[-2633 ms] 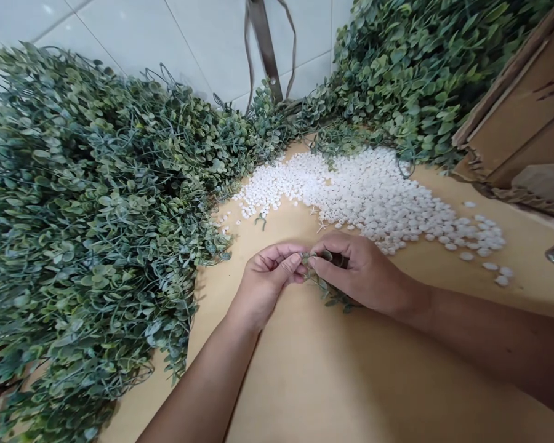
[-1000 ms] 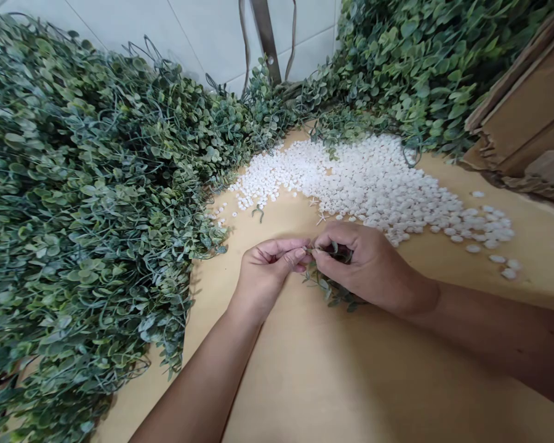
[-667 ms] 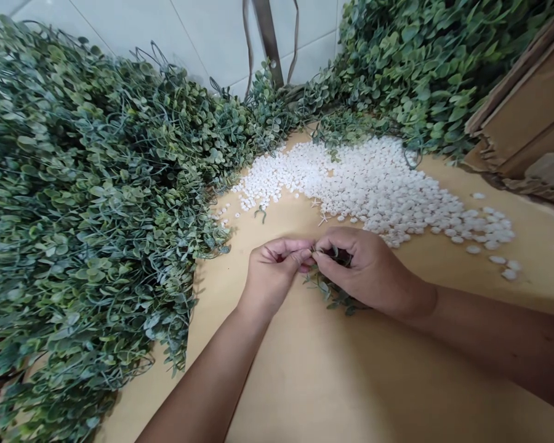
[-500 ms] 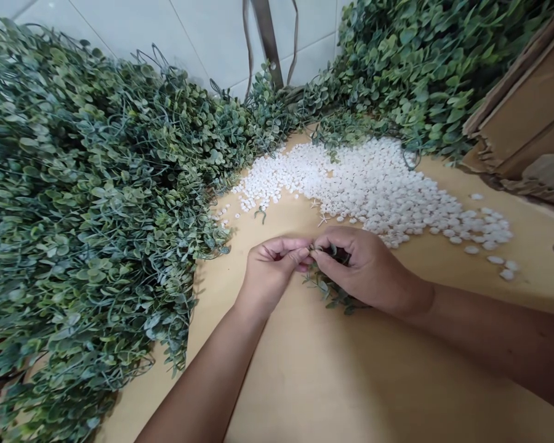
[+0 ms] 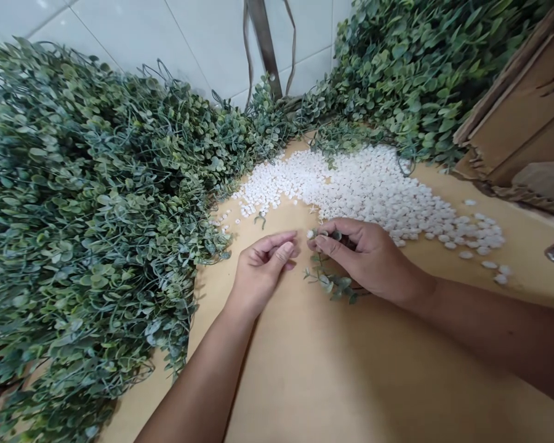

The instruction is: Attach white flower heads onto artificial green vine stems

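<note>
My right hand pinches the top of a small green leaf sprig, and a small white piece sits at the sprig's tip by my thumb. The sprig's leaves trail down onto the tan tabletop beneath my palm. My left hand rests just left of it, fingers curled loosely with thumb against forefinger and nothing visible in them. A heap of small white round pieces lies just beyond both hands.
Large piles of artificial green foliage cover the table's left side, and more foliage lies at the back right. A cardboard box stands at the far right. A metal post rises before the white tiled wall.
My hands were pressed together at the sprig's tip; now the left hand has let go and drawn slightly left. The white piece now shows at the tip in my right hand.
</note>
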Demonstrator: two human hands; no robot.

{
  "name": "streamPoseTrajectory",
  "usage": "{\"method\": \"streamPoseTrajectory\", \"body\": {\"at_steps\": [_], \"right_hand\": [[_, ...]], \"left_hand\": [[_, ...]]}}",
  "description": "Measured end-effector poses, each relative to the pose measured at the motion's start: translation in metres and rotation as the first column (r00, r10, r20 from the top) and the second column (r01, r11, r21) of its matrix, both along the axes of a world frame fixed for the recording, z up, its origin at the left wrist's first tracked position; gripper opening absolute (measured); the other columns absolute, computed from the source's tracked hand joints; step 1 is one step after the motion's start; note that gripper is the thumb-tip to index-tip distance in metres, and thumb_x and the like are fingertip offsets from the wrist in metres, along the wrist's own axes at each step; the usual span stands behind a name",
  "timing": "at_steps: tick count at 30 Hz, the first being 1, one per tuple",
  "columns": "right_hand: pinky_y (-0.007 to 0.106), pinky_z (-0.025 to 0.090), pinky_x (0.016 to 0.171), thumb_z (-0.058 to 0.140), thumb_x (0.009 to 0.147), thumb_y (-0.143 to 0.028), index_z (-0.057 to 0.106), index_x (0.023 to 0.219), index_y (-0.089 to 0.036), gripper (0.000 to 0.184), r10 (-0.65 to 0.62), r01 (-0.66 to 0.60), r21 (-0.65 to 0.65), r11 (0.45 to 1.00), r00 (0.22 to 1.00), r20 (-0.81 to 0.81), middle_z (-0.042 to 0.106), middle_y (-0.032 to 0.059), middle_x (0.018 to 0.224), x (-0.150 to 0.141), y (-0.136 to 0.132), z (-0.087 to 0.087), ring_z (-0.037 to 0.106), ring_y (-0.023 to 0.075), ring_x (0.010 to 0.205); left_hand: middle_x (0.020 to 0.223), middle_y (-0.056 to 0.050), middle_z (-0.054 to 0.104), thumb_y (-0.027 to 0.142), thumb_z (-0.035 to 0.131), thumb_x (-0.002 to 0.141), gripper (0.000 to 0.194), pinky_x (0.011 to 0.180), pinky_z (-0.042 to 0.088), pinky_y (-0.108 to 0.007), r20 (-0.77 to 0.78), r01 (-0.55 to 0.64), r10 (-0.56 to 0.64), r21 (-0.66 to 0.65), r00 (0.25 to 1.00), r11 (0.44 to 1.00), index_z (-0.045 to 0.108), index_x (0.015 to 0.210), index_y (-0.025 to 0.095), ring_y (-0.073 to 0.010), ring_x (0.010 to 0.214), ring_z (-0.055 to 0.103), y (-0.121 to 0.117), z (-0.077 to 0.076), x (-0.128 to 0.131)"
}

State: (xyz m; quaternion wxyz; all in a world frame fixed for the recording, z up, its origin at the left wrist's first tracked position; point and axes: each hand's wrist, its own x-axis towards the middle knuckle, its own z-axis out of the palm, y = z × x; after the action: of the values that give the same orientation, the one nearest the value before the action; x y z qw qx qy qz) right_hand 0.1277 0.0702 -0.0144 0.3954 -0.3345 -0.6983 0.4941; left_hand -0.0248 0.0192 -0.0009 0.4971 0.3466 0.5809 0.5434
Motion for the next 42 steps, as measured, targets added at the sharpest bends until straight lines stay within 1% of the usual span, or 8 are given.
{"method": "streamPoseTrajectory", "body": {"at_steps": [4,9,19,26,33,36,39,42], "right_hand": [[0.021,0.041,0.054,0.053,0.081,-0.022,0.06,0.074,-0.015,0.012,-0.06,0.06,0.016,0.998,0.997,-0.043,0.059,0.0004,0.066,0.001,0.001,0.003,0.052,0.0109,0.059],[0.025,0.047,0.07,0.05,0.084,-0.018,0.06,0.078,-0.017,0.012,0.016,-0.008,0.229,0.973,0.999,-0.033,0.064,0.0036,0.078,0.002,-0.005,0.009,0.059,0.0141,0.076],[0.04,0.044,0.086,0.05,0.083,-0.011,0.062,0.09,-0.019,0.016,0.149,-0.094,0.669,0.737,0.988,-0.025,0.056,0.0081,0.085,0.009,-0.008,0.022,0.054,0.0228,0.095],[0.039,0.043,0.08,0.051,0.083,-0.011,0.063,0.083,-0.015,0.013,0.07,-0.093,0.702,0.706,0.996,0.062,0.053,0.0102,0.088,0.013,-0.008,0.026,0.051,0.0229,0.09],[0.036,0.043,0.075,0.049,0.085,-0.014,0.062,0.083,-0.014,0.012,0.022,-0.035,0.649,0.76,0.999,0.028,0.053,0.0107,0.087,0.012,-0.008,0.025,0.052,0.0206,0.085],[0.033,0.044,0.073,0.05,0.087,-0.018,0.061,0.083,-0.017,0.012,0.128,-0.103,0.557,0.824,0.992,-0.006,0.055,0.0082,0.083,0.013,-0.01,0.032,0.053,0.0183,0.081],[0.032,0.046,0.07,0.046,0.09,-0.036,0.058,0.067,-0.019,0.031,0.326,-0.295,0.368,0.882,0.945,-0.023,0.056,0.0058,0.076,0.017,-0.01,0.043,0.055,0.0169,0.077],[0.031,0.045,0.066,0.043,0.089,-0.048,0.045,0.049,-0.019,0.049,0.23,-0.218,0.245,0.945,0.973,-0.02,0.051,0.0036,0.062,0.02,-0.006,0.044,0.056,0.0175,0.075]], "left_hand": [[0.066,-0.002,0.069,0.034,0.078,0.058,0.032,0.055,0.046,-0.018,-0.025,0.107,-0.11,-0.083,0.994,0.991,0.073,0.083,0.015,-0.0076,0.058,0.058,-0.004,0.003,-0.004],[0.059,0.0,0.063,0.042,0.075,0.061,0.032,0.051,0.042,-0.019,0.129,0.339,-0.326,-0.094,0.936,0.936,0.072,0.078,0.014,-0.0078,0.052,0.054,-0.006,0.004,0.009],[0.061,0.001,0.058,0.032,0.081,0.054,0.028,0.055,0.038,-0.02,0.429,0.38,-0.339,-0.012,0.837,0.925,0.067,0.07,0.013,-0.007,0.056,0.051,-0.009,-0.004,0.009],[0.065,0.0,0.061,0.03,0.079,0.059,0.024,0.065,0.042,-0.023,0.416,0.447,-0.438,0.082,0.797,0.891,0.068,0.074,0.015,-0.0103,0.065,0.055,-0.01,-0.002,0.009],[0.07,0.001,0.059,0.027,0.08,0.056,0.028,0.061,0.036,-0.022,0.416,0.404,-0.381,0.035,0.826,0.914,0.065,0.077,0.016,-0.0082,0.062,0.049,-0.011,-0.005,0.014],[0.066,0.002,0.056,0.029,0.079,0.057,0.028,0.061,0.036,-0.023,0.446,0.322,-0.295,0.016,0.845,0.947,0.062,0.075,0.016,-0.0078,0.059,0.048,-0.01,-0.006,0.014],[0.068,0.002,0.057,0.03,0.079,0.056,0.029,0.063,0.038,-0.023,0.45,0.267,-0.252,0.033,0.856,0.963,0.059,0.072,0.016,-0.0084,0.062,0.05,-0.009,-0.006,0.013],[0.068,0.002,0.058,0.03,0.079,0.057,0.028,0.061,0.039,-0.021,0.414,0.244,-0.239,0.042,0.878,0.969,0.059,0.071,0.015,-0.0074,0.062,0.051,-0.008,-0.005,0.012]]}}
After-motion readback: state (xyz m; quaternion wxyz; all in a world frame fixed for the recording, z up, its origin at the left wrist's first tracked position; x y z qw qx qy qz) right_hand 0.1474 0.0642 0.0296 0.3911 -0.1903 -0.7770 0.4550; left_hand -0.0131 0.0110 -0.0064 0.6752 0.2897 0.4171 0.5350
